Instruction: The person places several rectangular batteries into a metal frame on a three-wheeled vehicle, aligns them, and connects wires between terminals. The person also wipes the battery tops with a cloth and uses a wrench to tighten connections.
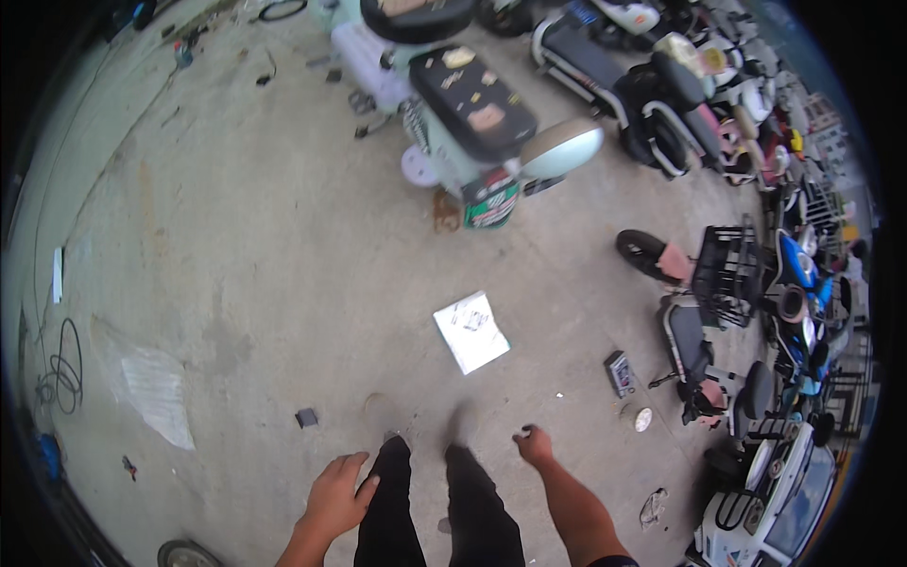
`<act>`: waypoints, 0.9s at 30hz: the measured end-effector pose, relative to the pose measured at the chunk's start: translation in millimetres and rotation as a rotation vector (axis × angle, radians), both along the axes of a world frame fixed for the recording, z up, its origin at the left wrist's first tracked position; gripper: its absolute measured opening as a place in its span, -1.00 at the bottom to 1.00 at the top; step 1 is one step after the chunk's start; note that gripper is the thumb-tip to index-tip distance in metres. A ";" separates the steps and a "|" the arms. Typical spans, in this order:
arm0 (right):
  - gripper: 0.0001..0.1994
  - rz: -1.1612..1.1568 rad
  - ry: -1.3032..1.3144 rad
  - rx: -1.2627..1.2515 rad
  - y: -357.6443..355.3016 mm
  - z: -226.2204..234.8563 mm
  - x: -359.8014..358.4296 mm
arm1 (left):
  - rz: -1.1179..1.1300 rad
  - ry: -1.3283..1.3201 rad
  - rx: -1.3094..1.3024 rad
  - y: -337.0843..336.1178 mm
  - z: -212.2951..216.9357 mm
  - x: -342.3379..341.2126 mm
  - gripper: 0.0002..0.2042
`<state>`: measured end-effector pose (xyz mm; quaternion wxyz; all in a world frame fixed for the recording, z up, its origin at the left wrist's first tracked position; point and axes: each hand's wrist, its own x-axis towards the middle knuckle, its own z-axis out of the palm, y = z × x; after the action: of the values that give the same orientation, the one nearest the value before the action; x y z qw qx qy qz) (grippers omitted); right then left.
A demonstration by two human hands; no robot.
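Both hands hang empty over the concrete floor, left hand with loosely spread fingers by the thigh, right hand half-curled, and the nearest thing, a white printed sheet, lies flat ahead, so I'd judge walking steadily past the parked scooters sensible.

I see my left hand hanging empty by my dark trouser leg, fingers loosely spread. My right hand is out to the side with fingers curled in, holding nothing that I can make out. Nearest ahead of my right hand on the concrete lies a flat white box with dark print on its top, turned at an angle.
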<state>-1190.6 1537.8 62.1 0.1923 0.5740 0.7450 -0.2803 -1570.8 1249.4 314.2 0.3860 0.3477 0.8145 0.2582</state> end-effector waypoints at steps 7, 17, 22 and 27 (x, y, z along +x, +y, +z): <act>-0.14 0.050 -0.069 0.074 149.9 -213.8 -109.5 | 0.101 0.019 -0.133 -2.4 -109.6 21.5 -0.56; 0.16 -0.041 -0.256 0.033 178.0 -325.8 -193.3 | 0.104 -0.092 -0.131 70.3 -192.2 37.9 -0.59; -0.47 -0.530 0.232 -0.283 115.6 -305.3 -184.4 | -0.087 -0.041 -0.039 82.8 -181.1 38.1 -0.49; -0.57 -0.628 0.600 -0.692 64.1 -153.0 -210.7 | 0.149 -0.140 0.032 76.4 -142.6 13.1 -0.38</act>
<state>-1401.3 1601.9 -90.9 0.0565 0.5668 0.4247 -0.7037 -1557.7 1325.8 171.5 0.4159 0.2735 0.8050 0.3227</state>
